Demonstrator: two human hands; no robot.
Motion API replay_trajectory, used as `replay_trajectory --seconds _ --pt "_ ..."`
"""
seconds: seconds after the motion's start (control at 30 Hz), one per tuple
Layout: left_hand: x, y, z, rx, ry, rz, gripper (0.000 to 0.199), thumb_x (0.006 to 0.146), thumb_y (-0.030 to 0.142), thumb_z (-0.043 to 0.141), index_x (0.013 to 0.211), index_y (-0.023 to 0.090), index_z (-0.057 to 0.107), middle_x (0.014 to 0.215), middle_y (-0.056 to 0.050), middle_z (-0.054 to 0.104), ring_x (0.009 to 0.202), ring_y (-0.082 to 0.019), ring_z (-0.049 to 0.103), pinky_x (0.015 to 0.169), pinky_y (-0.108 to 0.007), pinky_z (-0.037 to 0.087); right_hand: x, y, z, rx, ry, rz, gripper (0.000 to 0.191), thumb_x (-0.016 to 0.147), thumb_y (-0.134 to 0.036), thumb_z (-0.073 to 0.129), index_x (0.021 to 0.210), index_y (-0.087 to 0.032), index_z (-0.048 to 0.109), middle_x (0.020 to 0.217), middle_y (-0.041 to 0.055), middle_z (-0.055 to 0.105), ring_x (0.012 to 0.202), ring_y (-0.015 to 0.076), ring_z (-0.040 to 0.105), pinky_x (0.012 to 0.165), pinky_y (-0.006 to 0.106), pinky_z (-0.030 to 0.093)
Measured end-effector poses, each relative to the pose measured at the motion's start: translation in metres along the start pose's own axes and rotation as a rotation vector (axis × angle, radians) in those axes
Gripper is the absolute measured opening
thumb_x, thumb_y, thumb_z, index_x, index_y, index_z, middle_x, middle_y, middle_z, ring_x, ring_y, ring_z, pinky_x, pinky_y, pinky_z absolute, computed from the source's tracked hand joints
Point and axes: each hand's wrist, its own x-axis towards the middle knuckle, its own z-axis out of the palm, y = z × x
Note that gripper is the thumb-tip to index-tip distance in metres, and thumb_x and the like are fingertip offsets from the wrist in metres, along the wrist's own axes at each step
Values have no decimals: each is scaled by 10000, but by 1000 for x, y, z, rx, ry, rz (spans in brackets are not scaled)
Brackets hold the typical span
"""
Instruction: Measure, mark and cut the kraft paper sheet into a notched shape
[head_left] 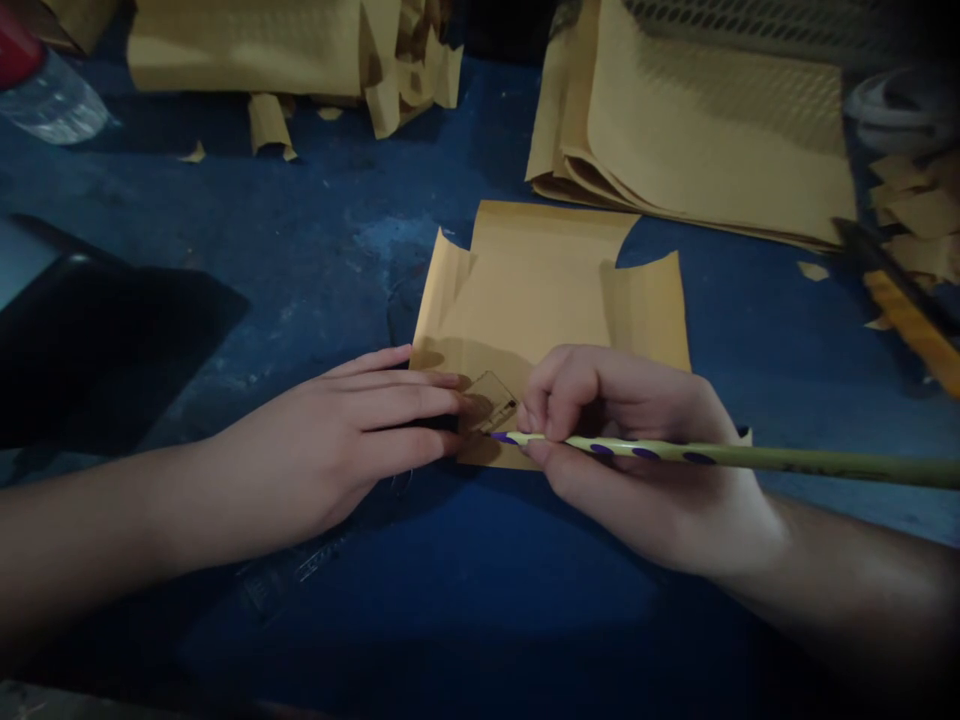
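A piece of yellow-brown paper [544, 290] with cut-out corners and raised side flaps lies at the middle of the blue table. My left hand [337, 430] rests flat at the paper's lower left, its fingers stretched out. Under those fingertips is the edge of a small clear plastic piece [491, 400], which lies on the paper. My right hand [630, 430] grips a green pencil with purple spots [667, 455]. The pencil's tip points left and is at the lower edge of the clear piece; whether it touches the paper I cannot tell.
Folded brown paper [712, 130] is stacked at the back right, more brown paper [247, 50] at the back left. An orange-and-black cutter [911, 320] and paper scraps [926, 210] lie at right. A clear bottle [56, 100] and a dark object [97, 340] are at left.
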Motion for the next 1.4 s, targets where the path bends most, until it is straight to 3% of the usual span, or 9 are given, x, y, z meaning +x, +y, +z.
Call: replay_trajectory --seconds 0.23,0.43,0.7,1.13,1.4 --pt "1 -1 -1 -67 -37 23 382 949 9 402 1249 159 586 1436 -35 561 1426 -120 407 1265 -344 209 -1 1 -1 0 -17 6 291 697 35 601 762 -235 516 798 -14 580 716 162 577 644 337 469" --pt "-1 -2 0 -91 -18 49 399 949 43 409 1299 137 576 1430 -60 562 1426 -148 411 1263 -336 201 1 -3 1 -89 -65 23 240 649 -13 594 701 -224 492 731 -8 578 620 144 546 522 315 428" --pt "-1 -1 3 -28 33 24 359 914 61 464 1231 134 616 1367 -123 566 1315 -233 532 1168 -382 405 4 -6 4 -147 -75 -3 213 633 -23 585 678 -217 508 711 -5 595 607 134 557 515 304 439" --pt "-3 -2 4 -14 24 25 409 896 47 469 1271 150 595 1404 -95 547 1353 -215 496 1208 -378 343 1 -5 5 -228 -71 -11 239 636 -16 597 684 -224 488 722 -18 602 611 120 570 517 291 447" --pt "-2 -3 4 -28 36 27 409 893 45 458 1260 146 609 1397 -99 561 1336 -229 519 1196 -386 365 2 -5 5 -231 -74 -6 231 634 -16 596 678 -218 493 724 -11 608 617 123 572 519 303 452"
